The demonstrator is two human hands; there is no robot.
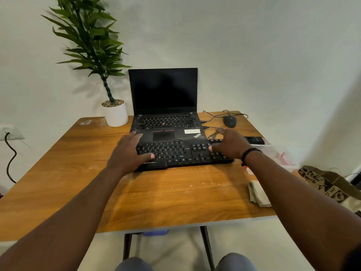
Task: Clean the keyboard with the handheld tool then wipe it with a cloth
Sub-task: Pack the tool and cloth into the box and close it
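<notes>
Black keyboard (181, 153) — hands (128, 151) (230, 145) on both ends

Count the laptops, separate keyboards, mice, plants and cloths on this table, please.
laptop: 1
keyboard: 1
mouse: 1
plant: 1
cloth: 1
Total: 5

Left hand (129, 151) rests on the keyboard's (181, 153) 9 o'clock end, right hand (228, 145) on its 3 o'clock end; laptop (166, 106) at 12, cloth (257, 193) at 4
</notes>
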